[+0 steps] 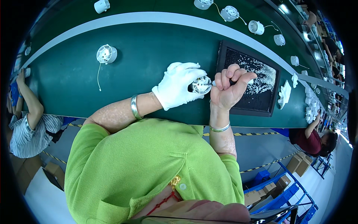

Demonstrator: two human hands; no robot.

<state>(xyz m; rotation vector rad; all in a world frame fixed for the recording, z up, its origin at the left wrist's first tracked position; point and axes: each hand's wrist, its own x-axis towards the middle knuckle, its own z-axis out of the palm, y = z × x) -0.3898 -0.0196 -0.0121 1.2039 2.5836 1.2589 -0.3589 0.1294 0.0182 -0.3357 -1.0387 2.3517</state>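
Observation:
In my gloved left hand (179,86) is a small round white fan housing (201,85), its spoked face turned toward my right hand. The bare right hand (229,86) is closed round a screwdriver (233,82) with a dark handle. Its thin shaft points left and its tip meets the fan's face; whether it touches is too small to tell. Just beyond and beside my right hand lies a black tray (249,111), strewn with many tiny white pieces (257,76). Another white fan (107,54) with a pale cord rests on the green table, farther left.
Several white fans (229,14) sit on the green strip beyond a pale curved rail (156,17). A crumpled white glove (285,95) lies right of the tray, near a cluster of white parts (312,106). Co-workers (35,130) sit at both sides of the table.

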